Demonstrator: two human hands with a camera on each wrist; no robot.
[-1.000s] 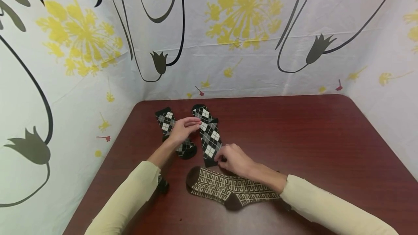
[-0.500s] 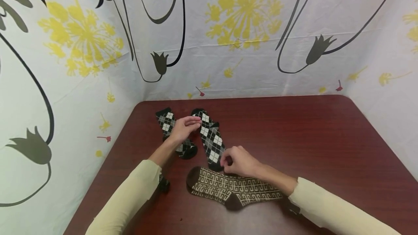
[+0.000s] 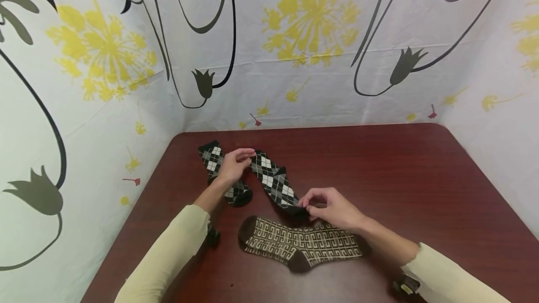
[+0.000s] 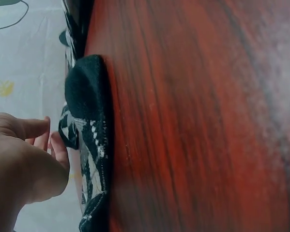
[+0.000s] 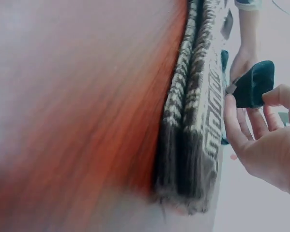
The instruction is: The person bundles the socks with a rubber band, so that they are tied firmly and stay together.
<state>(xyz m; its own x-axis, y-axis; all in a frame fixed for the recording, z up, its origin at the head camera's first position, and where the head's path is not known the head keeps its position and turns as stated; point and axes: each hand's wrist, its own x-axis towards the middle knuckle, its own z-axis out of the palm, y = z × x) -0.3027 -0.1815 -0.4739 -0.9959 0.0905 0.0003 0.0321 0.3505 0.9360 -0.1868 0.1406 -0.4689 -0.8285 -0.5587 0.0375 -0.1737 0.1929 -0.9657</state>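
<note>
My right hand (image 3: 337, 209) pinches the dark cuff of a black, grey and white argyle sock (image 3: 275, 185). That cuff (image 5: 256, 86) stands up between thumb and fingers in the right wrist view. At the sock's far end is my left hand (image 3: 235, 166), fingers nearly straight, tips at its toe; whether they press on it cannot be told. Below the left hand and wrist lies a second argyle sock (image 3: 213, 159), its middle hidden. Its dark toe (image 4: 84, 89) shows close up in the left wrist view. A brown and cream key-patterned sock pair (image 3: 320, 243) lies nearer me.
Everything lies on a dark red wooden table (image 3: 379, 167). A white cloth (image 3: 311, 102) with printed flowers hangs behind and at both sides. A small dark device (image 3: 407, 285) sits at my right wrist, and a dark item (image 3: 212, 236) is partly hidden by my left sleeve.
My right hand has moved right and slightly nearer me, drawing the argyle sock's cuff along. The sock now slants more, and its toe has slid nearer me. My left hand has hardly moved.
</note>
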